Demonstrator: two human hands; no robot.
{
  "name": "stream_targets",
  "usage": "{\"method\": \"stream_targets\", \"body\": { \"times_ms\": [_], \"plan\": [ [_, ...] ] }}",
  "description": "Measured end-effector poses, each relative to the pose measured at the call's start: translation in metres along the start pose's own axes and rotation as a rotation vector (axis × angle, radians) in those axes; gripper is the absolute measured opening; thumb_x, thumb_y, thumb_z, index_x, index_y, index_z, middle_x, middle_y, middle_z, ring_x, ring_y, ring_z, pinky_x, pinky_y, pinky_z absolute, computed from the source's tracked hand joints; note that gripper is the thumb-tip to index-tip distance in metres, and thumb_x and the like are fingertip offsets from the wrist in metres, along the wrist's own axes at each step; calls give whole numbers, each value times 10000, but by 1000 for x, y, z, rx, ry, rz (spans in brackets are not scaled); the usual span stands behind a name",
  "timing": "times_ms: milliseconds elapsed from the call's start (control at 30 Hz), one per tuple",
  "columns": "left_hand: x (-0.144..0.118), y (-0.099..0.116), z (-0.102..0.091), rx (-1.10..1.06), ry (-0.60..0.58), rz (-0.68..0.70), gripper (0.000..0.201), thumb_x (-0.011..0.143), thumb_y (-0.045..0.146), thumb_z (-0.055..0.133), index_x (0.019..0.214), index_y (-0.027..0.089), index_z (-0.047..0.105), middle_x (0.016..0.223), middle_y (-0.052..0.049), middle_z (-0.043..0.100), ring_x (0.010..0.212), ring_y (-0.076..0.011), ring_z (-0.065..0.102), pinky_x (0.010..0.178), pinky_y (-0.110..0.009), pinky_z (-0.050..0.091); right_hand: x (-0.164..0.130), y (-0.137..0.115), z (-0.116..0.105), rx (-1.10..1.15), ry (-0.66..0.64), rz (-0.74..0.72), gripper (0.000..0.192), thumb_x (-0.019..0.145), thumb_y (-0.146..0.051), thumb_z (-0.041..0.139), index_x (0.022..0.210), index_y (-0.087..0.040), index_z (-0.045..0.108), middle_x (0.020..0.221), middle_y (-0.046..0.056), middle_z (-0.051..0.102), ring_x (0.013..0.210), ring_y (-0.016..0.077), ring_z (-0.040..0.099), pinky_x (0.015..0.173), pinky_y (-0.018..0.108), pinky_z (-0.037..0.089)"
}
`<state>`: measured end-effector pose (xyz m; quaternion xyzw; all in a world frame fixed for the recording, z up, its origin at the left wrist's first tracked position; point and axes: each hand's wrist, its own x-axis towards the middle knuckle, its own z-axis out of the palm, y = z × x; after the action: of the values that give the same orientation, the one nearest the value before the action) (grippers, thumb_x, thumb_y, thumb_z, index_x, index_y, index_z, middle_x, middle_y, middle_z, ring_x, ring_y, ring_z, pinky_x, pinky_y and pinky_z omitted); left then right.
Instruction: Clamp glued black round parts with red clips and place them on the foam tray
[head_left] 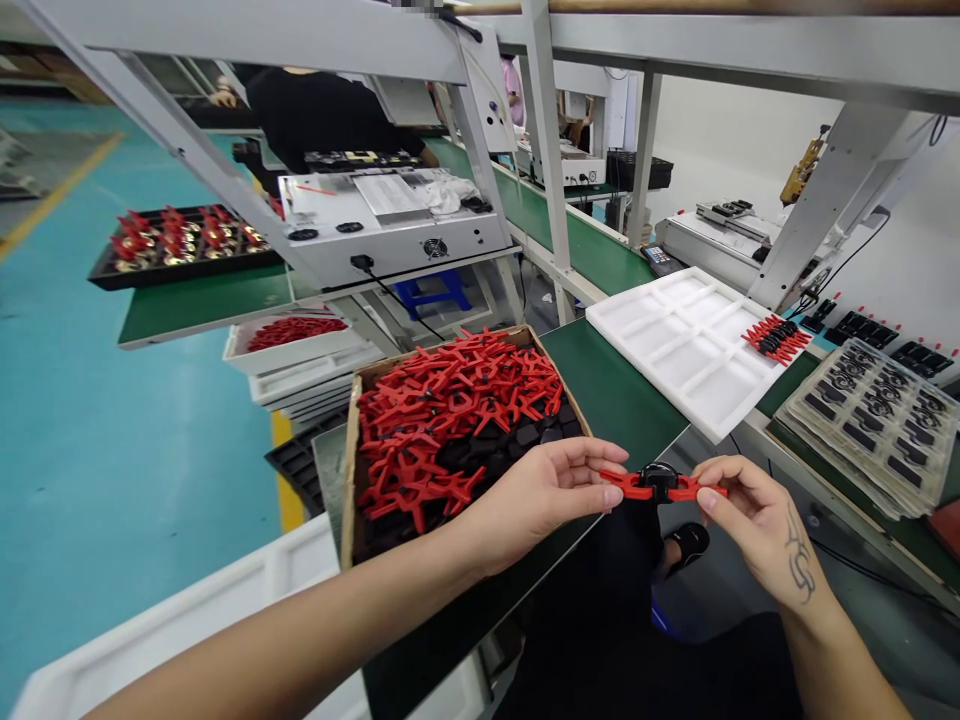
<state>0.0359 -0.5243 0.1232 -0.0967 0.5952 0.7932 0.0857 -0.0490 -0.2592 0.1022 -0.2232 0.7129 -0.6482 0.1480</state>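
Note:
Between my hands is a small black part [660, 484] with a red spring clamp on each side. My left hand [551, 487] pinches the left red spring clamp [630, 487] by its handles. On the other side, the fingers of my right hand [754, 510] close on the right red spring clamp [691, 489]. Left of my hands stands a cardboard box [349, 480], heaped with red spring clamps [450, 390] and black pieces [517, 437]. Several clamped black parts [777, 340] lie in a row on a white compartment tray [637, 310].
At right, stacked clear trays [862, 420] hold black parts. A white machine [397, 245] stands beyond the box, with a person in black [322, 115] behind it. A black tray [202, 265] of clamped pieces sits far left. White metal posts [546, 140] rise ahead.

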Motion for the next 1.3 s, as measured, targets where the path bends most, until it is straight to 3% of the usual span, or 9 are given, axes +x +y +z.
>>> {"method": "stream_targets", "body": {
  "times_ms": [100,233,300,400,600,833,967,1133,1300],
  "plan": [
    [-2,7,-3,246,-55,209,362,851,232,879,1185,177,748,1108,-87,793,955,-203,782,910,-357,642,-3,0,-7,-149,-33,-135,186,978,-309,779,1130,-253,688,1074,60,759,880,200,726,805,323,629],
    [-6,16,-5,846,-85,810,337,971,79,717,1279,212,737,1183,-90,755,1040,-184,757,954,-300,636,-4,-3,-16,-457,-55,-549,304,984,-103,725,1242,-260,687,1115,64,769,926,210,744,857,362,626],
    [-6,18,-5,1026,-99,1018,372,993,26,667,1327,186,705,1215,-112,743,1089,-186,748,996,-284,622,-5,-5,-19,-598,-61,-753,403,966,-20,710,1309,-231,687,1157,96,778,1010,244,754,899,399,623],
    [-5,18,-3,1141,-100,1119,354,1007,16,647,1338,136,676,1228,-139,731,1079,-192,750,998,-282,627,-9,-7,-21,-737,-36,-902,534,929,60,715,1410,-163,653,1177,145,778,1046,272,753,900,429,628],
    [-1,18,-2,1179,-108,1142,315,1019,39,641,1319,128,677,1215,-135,741,1052,-191,763,987,-277,637,-19,-10,-23,-846,-5,-973,572,898,86,748,1435,-73,635,1168,194,775,1057,290,740,888,450,643],
    [10,17,-1,1209,-131,1133,349,1028,66,636,1360,171,656,1261,-117,737,1126,-193,758,1034,-281,632,-14,-9,-22,-982,36,-956,526,913,42,735,1414,-75,621,1118,190,785,991,305,738,843,459,632],
    [16,13,-1,1304,37,1021,462,1059,157,588,1517,199,540,1500,-163,631,1364,-266,672,1176,-399,566,4,1,-33,-926,72,-848,394,972,-33,671,1345,-157,641,1085,130,783,946,260,728,859,421,606],
    [0,-17,-10,1454,34,885,367,1064,267,570,1424,242,634,1582,-144,595,1347,-290,698,1095,-373,620,71,19,-90,-1087,202,-374,182,1000,-256,669,1163,-201,728,966,70,764,898,228,720,837,349,569],
    [-16,-64,-29,1689,109,1022,489,1035,279,542,1519,249,601,1612,-118,597,1361,-311,690,1060,-369,638,164,29,-159,-1185,240,-126,194,997,-344,741,1080,-168,744,939,48,754,860,215,724,824,368,595]
  ]
}}
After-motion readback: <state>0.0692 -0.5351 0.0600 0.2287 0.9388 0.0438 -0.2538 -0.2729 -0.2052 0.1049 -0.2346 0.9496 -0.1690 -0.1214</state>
